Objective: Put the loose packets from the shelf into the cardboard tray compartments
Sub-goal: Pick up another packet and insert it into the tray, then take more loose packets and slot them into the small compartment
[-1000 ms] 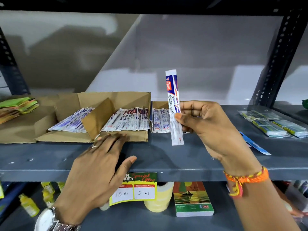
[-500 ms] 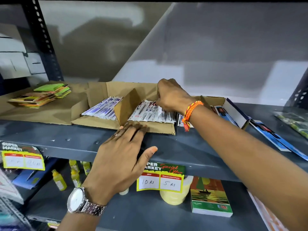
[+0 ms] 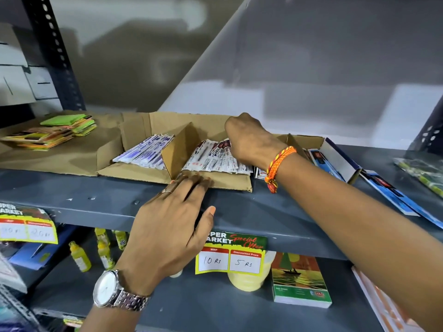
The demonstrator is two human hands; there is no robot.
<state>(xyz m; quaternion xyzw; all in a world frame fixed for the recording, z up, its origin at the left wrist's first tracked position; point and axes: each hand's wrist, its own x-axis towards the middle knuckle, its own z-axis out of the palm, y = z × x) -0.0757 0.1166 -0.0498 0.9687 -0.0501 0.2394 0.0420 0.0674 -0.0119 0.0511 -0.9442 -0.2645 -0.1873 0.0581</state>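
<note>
A cardboard tray (image 3: 134, 172) with upright dividers sits on the grey shelf. Its left compartment holds white-and-purple packets (image 3: 146, 152). The middle one holds a row of white, red and blue packets (image 3: 211, 160). My right hand (image 3: 249, 137), with an orange thread band at the wrist, is curled knuckles-up over the middle row, its fingertips hidden against the packets. My left hand (image 3: 172, 224) lies flat and holds nothing, fingers on the tray's front flap, thumb on the shelf edge. Loose greenish packets (image 3: 422, 173) lie far right on the shelf.
A blue-and-white box (image 3: 333, 159) stands right of the tray, with flat blue packs (image 3: 393, 195) beside it. A stack of green and orange pads (image 3: 55, 133) lies at the left. Below are yellow bottles (image 3: 80, 257), a price tag (image 3: 230, 255) and a green book (image 3: 299, 281).
A second ago my right hand held a long packet upright in front of the tray. It has since reached into the middle compartment, and the packet no longer shows apart. My left hand stayed put.
</note>
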